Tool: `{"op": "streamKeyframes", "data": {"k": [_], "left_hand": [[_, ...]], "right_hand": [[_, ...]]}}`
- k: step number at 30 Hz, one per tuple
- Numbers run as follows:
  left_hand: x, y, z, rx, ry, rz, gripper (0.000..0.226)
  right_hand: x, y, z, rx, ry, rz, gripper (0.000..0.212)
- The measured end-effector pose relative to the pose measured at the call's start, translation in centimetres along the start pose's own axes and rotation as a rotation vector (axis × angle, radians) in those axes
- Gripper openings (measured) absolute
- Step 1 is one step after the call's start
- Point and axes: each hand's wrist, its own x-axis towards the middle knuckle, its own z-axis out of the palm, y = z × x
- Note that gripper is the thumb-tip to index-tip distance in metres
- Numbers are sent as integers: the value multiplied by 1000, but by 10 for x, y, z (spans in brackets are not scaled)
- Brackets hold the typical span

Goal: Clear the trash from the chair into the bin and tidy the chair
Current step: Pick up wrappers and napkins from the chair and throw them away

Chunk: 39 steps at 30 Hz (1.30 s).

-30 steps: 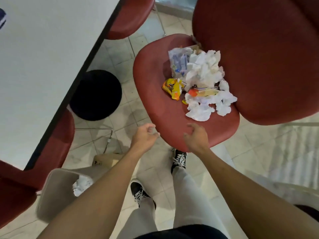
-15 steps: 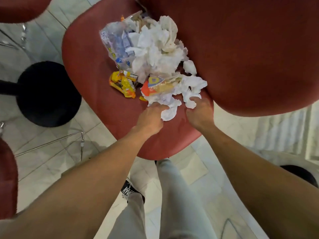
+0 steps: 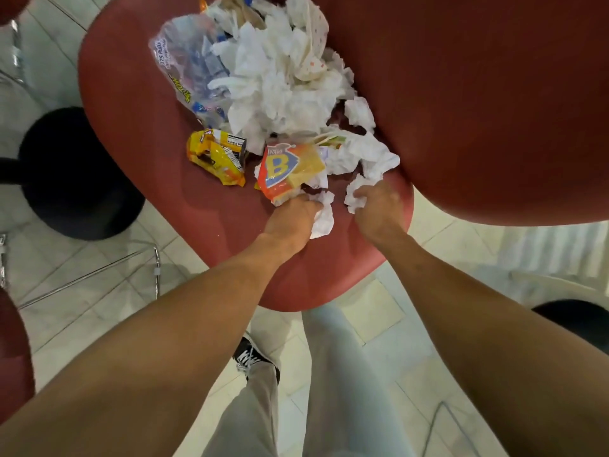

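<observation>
Gathering trash on the chair; left hand pinching a tissue, right hand clutching another wad; needing lifting and carrying binward next.

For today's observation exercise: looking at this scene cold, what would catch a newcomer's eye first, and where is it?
First, the heap of crumpled white tissues on the red chair seat. Next, the bright wrappers at its near edge: an orange packet with a big B and a yellow wrapper to its left. Then the hands: the left hand and right hand each grip a tissue wad at the front.
</observation>
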Motion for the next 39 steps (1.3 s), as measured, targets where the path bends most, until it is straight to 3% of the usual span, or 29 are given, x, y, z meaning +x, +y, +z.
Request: {"op": "streamKeyframes", "data": {"k": [6, 13, 21, 35, 39], "left_hand": [[-39, -1, 2, -263, 172, -112, 34], [-123, -18, -11, -552, 426, -283, 26], [-238, -70, -3, -710, 615, -402, 25], [-441, -184, 100, -995, 788, -755, 22], [-489, -218, 142, -1107, 851, -956, 21]], "right_hand": [[-32, -5, -5, 204, 14, 42, 32], [-98, -43, -6, 253, 59, -110, 30], [-189, -105, 17, 263, -2, -225, 29], [-357, -193, 129, 126, -202, -410, 28], [-398, -215, 173, 57, -294, -478, 24]]}}
